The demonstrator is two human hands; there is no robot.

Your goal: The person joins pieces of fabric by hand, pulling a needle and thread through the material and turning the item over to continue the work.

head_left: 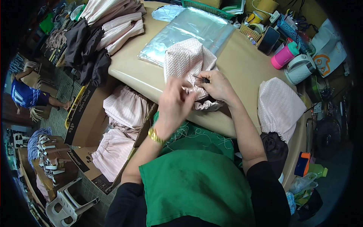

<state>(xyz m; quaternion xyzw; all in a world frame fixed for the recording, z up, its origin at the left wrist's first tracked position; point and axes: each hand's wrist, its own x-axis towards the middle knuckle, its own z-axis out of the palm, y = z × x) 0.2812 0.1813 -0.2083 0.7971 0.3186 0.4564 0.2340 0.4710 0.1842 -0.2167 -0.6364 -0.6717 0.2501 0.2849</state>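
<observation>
Pinching ribbed pink fabric (187, 60) w/ both hands, left hand (174, 103), right hand (216, 85).

bare tan tabletop (242, 66) lies open to the right of the right hand (217, 86), between the stack of clear plastic bags (189, 30) and the folded pink zigzag-textured cloth piece (279, 108) at the right edge. behind that stretch, a black phone (269, 40), a pink cylindrical bottle (284, 55) and a white electric kettle (300, 68) crowd the far edge. left of the left hand (174, 104), the table's rim drops to a cardboard box of pink gathered fabric (124, 109).
</observation>
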